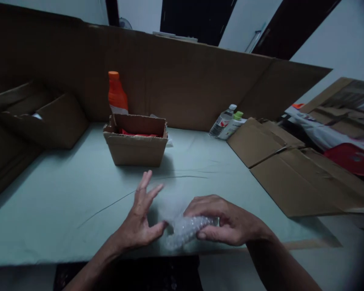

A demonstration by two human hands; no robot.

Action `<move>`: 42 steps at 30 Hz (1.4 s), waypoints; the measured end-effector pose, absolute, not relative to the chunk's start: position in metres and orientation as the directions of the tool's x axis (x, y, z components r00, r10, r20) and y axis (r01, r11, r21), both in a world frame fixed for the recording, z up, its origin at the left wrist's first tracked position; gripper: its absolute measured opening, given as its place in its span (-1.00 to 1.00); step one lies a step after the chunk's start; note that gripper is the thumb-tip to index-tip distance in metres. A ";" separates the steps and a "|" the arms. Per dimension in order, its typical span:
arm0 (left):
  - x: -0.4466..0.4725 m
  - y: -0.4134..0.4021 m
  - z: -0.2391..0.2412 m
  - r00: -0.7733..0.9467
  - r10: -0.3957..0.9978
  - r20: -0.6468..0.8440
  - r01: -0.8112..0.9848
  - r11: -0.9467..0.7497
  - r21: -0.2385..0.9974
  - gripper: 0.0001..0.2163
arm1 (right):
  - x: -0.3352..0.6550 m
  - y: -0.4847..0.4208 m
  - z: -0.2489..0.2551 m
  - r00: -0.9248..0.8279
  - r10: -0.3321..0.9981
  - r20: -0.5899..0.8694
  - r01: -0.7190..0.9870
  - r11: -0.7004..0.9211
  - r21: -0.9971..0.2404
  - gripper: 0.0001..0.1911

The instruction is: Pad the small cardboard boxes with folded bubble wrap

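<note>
A small bundle of clear bubble wrap [185, 230] lies on the pale green table cover [63, 210] near the front edge. My right hand [227, 220] is curled over its right end, fingers closed round it. My left hand [141, 220] stands just to the left of the bundle with fingers stretched out and apart, its thumb touching the wrap's left end. What the wrap encloses is hidden.
An open small cardboard box [136, 143] with something red inside stands behind the hands, an orange bottle [117, 95] behind it. Two small bottles [227, 121] lie at the back right. Flattened cardboard [294, 173] covers the right side. A tall cardboard wall [185, 81] closes the back.
</note>
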State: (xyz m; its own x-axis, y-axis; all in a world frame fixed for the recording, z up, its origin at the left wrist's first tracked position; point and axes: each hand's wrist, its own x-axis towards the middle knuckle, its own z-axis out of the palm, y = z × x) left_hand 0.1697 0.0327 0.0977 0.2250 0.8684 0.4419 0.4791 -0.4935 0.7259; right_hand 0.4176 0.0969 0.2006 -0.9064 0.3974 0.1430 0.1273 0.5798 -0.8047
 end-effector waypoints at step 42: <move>0.149 -0.055 0.059 -0.141 0.909 -0.391 -0.008 0.394 0.919 -0.86 | 0.313 0.147 0.035 -0.775 0.588 0.231 0.534 0.805 -0.258 -0.65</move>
